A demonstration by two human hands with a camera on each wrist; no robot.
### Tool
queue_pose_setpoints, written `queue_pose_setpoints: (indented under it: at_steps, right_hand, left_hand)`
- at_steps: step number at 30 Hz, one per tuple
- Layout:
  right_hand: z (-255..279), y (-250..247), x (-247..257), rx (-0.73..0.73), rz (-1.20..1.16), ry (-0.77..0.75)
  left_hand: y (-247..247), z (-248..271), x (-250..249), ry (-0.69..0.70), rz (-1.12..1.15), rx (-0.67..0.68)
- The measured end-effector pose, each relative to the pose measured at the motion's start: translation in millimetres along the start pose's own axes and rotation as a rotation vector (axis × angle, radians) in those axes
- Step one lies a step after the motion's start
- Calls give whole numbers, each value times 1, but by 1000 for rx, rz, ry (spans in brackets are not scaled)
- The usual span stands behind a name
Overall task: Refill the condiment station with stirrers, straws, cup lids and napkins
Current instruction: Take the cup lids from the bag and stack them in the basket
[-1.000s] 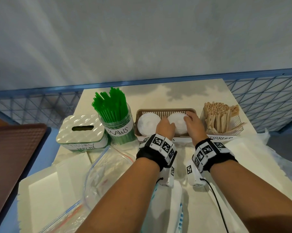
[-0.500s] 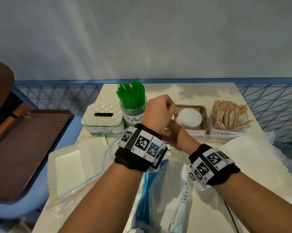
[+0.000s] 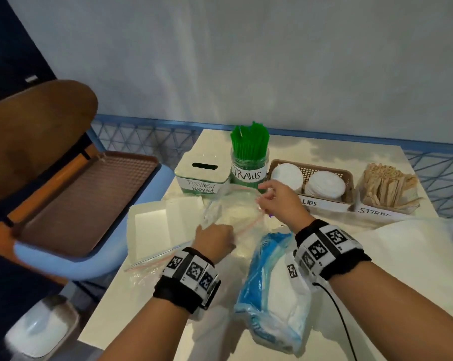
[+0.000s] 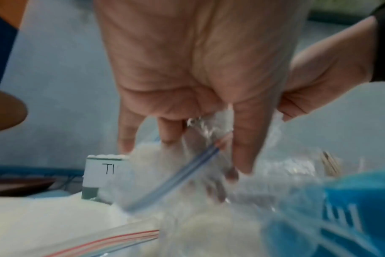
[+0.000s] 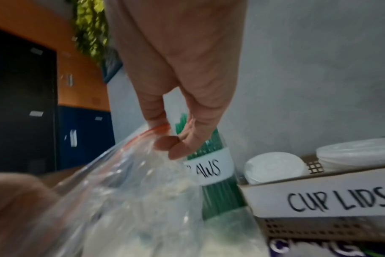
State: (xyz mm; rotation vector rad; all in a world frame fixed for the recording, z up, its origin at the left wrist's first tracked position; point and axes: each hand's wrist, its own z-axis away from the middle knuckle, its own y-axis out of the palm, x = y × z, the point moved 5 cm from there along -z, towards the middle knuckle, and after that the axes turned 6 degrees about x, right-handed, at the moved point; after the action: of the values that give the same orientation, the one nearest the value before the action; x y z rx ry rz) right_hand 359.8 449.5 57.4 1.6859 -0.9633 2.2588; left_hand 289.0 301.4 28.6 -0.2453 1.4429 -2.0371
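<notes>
A clear zip bag point(image 3: 233, 208) with a red seal line lies in front of the straws jar point(image 3: 249, 162). My right hand point(image 3: 265, 201) pinches the bag's rim point(image 5: 158, 129) between thumb and fingers, just before the jar. My left hand point(image 3: 213, 233) grips the bag's near-left side; crumpled plastic point(image 4: 209, 128) shows between its fingers. Behind stand the white tissue box point(image 3: 199, 175), the basket of cup lids point(image 3: 348, 178) and the box of wooden stirrers point(image 3: 387, 186). A stack of white napkins point(image 3: 160, 229) in another zip bag lies to the left.
A blue-and-white plastic pack point(image 3: 269, 272) lies near my right wrist, and white plastic point(image 3: 407, 246) covers the table's right side. A brown tray point(image 3: 76, 201) rests on a blue chair left of the table. A blue mesh rail point(image 3: 142, 136) runs behind.
Both hands left the cup lids basket and came back to the clear zip bag, which they now hold. The view has swung left, showing the chair and tray.
</notes>
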Motion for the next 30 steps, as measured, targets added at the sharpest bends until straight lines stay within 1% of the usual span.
queue_pose_setpoints:
  at_steps: [2, 4, 5, 6, 8, 9, 11, 13, 15, 17, 18, 19, 20, 21, 22, 23, 24, 25, 26, 27, 28, 29, 30]
  right_hand:
    - [11, -1, 26, -57, -98, -94]
    - [25, 2, 51, -103, -53, -238]
    - [31, 7, 60, -93, 12, -301]
    - [37, 15, 66, -51, 90, -350]
    - [47, 38, 70, 68, 253, -422]
    - [49, 50, 70, 103, 313, -451]
    - [48, 66, 67, 84, 303, -458]
    - [45, 75, 69, -9, 210, -431]
    - [41, 79, 75, -95, 163, -420]
    - [40, 81, 80, -145, 105, -413]
    - [40, 82, 82, -144, 52, -408]
    - [42, 86, 83, -103, 2, -394]
    - [42, 92, 82, -25, -7, -378]
    - [44, 101, 82, 57, 49, -371]
    - [44, 109, 82, 110, 143, -376]
    - [44, 114, 82, 109, 203, -399]
    - [42, 115, 84, 50, 220, -425]
    - [40, 114, 87, -37, 204, -444]
    - [38, 111, 92, -116, 178, -459]
    - [34, 109, 95, -172, 156, -465]
    - [31, 107, 98, -203, 140, -466]
    - [29, 105, 101, -221, 130, -470]
    - [27, 102, 103, -235, 122, -473]
  left_hand:
    - [-18, 8, 12, 53, 268, -195]
    - [-38, 18, 30, 76, 662, -342]
    - [-45, 22, 38, 84, 845, -387]
    - [-52, 27, 46, 98, 963, -425]
    - [-62, 33, 56, 114, 1096, -470]
    - [-65, 36, 59, 117, 1149, -474]
    - [-68, 39, 64, 115, 1238, -456]
    - [-68, 40, 70, 130, 1273, -435]
    - [-66, 40, 76, 135, 1225, -393]
    - [-65, 42, 80, 152, 1152, -350]
    - [-65, 45, 83, 158, 1149, -369]
    - [-66, 46, 89, 150, 1182, -401]
    - [-66, 45, 95, 132, 1240, -436]
    - [-65, 46, 101, 116, 1321, -461]
    - [-64, 46, 105, 109, 1401, -460]
    - [-64, 46, 106, 130, 1459, -441]
    - [-64, 47, 106, 165, 1453, -416]
    - [-64, 47, 104, 200, 1385, -390]
    - [-63, 49, 101, 208, 1276, -361]
    - [-62, 51, 100, 190, 1162, -361]
    - [-62, 52, 103, 145, 1083, -390]
    - [-62, 52, 108, 108, 1066, -439]
    - [-61, 53, 118, 75, 1109, -475]
